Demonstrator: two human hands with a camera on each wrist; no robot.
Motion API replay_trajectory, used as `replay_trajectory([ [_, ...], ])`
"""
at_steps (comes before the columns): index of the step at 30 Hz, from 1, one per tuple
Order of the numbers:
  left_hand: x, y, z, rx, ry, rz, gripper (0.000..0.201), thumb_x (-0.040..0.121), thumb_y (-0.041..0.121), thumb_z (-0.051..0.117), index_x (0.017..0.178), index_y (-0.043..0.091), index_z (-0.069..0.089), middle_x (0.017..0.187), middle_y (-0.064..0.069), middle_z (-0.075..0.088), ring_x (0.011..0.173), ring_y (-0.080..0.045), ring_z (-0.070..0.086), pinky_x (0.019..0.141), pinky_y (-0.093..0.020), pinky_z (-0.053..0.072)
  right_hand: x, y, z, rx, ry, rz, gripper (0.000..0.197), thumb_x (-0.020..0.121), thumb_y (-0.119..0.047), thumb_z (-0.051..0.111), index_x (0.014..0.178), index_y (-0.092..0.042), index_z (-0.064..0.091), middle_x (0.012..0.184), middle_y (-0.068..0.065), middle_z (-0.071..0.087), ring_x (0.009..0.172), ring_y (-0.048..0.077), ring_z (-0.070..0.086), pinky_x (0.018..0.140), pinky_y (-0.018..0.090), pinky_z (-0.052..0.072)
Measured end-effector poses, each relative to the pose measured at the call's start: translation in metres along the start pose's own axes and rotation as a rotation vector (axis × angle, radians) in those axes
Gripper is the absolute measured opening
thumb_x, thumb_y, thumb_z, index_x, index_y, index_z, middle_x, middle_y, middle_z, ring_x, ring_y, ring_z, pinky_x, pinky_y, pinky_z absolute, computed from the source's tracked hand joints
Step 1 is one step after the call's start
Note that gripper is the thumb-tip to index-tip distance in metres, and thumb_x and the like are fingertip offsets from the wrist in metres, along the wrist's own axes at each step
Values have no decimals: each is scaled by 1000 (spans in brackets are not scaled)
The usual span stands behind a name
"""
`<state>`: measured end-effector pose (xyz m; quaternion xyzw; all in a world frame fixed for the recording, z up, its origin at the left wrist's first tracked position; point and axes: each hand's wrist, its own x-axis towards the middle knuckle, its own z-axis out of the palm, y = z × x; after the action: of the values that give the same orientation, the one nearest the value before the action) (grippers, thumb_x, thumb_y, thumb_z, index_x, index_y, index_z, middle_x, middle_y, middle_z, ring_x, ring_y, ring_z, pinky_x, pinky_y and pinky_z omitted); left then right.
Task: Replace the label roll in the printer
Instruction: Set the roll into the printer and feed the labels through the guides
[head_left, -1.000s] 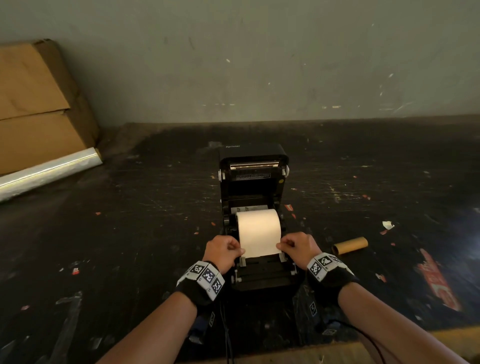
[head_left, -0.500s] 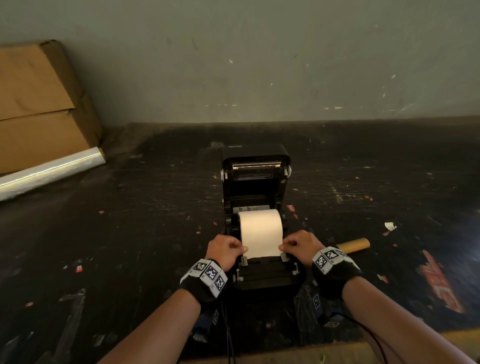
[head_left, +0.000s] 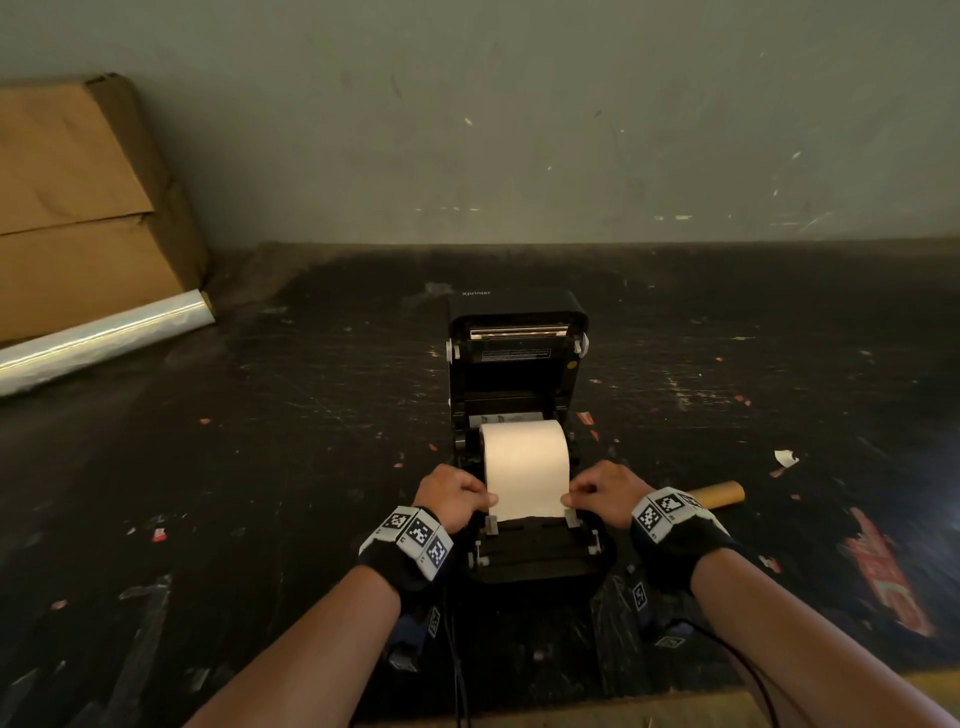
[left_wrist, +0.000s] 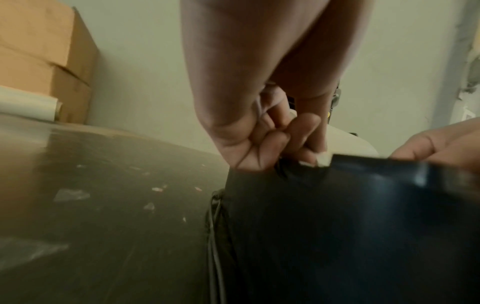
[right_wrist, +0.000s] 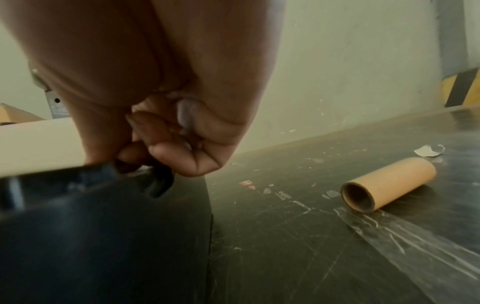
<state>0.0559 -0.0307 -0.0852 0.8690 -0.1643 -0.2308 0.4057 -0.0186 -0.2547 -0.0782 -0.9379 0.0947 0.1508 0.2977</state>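
Nearest to the viewer, two forearms with marker-patterned wristbands reach over the dark, scuffed counter (head_left: 260, 467) to the front of the open black printer (head_left: 519, 561). The left hand (head_left: 453, 496) closes its grip on the left edge of the pale paper strip, fingers curled and pinching; the right hand (head_left: 605, 491) does the same on the right edge. Between the two grips the strip runs down toward the printer's front slot, and just beyond them the label roll (head_left: 523, 457) sits in the printer's bay, its paper coming forward over the top. Just right of the right grip, partly hidden behind that wrist, an empty cardboard core (right_wrist: 387, 184) lies on its side on the counter, with a torn white scrap (right_wrist: 427, 151) beyond it and a strip of clear film in front. Behind the roll the raised printer lid (head_left: 517, 332) stands upright. Far to the left of the left grip, a roll of clear wrap (head_left: 98, 343) lies against stacked cardboard boxes (head_left: 78, 208) at the wall.
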Motion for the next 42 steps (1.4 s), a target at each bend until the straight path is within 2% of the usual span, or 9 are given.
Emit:
replay_trajectory([
  [4,4,4,-3,62,-33,-12,24,81,23,70,99,8,71,100,-7,70,72,-7,55,76,-23,46,2,-3,-3,-58,-51,-3,25,90,-29,57,94,-9,71,93,2,65,88,12,57,80,25,42],
  [8,4,3,-3,25,-29,-35,26,81,26,70,99,8,71,101,-6,71,81,-10,60,82,-26,49,3,-3,-3,-48,-54,14,25,88,-29,59,99,-10,71,106,5,67,96,15,60,84,25,43],
  [10,4,2,-3,14,-13,-34,26,81,27,70,99,8,72,102,-7,71,84,-12,61,85,-27,49,4,-1,-4,-35,-58,22,24,87,-30,61,97,-12,72,104,2,67,96,15,60,83,25,43],
  [14,1,5,-2,103,-38,7,23,83,23,68,100,8,71,104,-6,70,90,-11,61,84,-23,47,8,3,-1,93,-39,41,13,85,-31,64,85,-20,71,85,-8,64,84,9,59,68,19,41],
  [17,1,6,0,131,-37,28,23,83,24,67,100,8,70,103,-6,70,90,-11,62,78,-19,46,6,6,4,143,13,39,15,86,-31,63,88,-19,71,87,-7,66,86,10,61,69,19,42],
  [23,1,4,0,77,-3,21,24,83,26,67,98,7,72,101,-7,72,91,-13,64,79,-20,45,7,5,0,144,-76,62,12,85,-31,62,79,-25,70,92,-4,67,93,14,62,77,25,44],
  [28,5,6,-2,164,-81,5,24,82,25,69,98,8,72,103,-7,71,89,-12,62,78,-21,45,7,7,2,149,-24,65,21,86,-32,62,97,-17,72,97,-4,66,93,11,60,82,25,41],
  [33,6,5,0,154,-32,4,24,81,25,70,97,8,73,101,-7,72,86,-11,62,77,-20,46,9,4,-1,77,-74,84,23,86,-31,61,97,-14,73,108,3,67,98,15,59,83,26,40],
  [42,8,10,-8,224,-129,-20,26,83,23,67,102,7,71,110,-7,69,102,-19,63,82,-23,43,8,-1,-1,71,-68,90,25,88,-29,60,105,-14,71,116,3,67,103,15,59,84,24,40],
])
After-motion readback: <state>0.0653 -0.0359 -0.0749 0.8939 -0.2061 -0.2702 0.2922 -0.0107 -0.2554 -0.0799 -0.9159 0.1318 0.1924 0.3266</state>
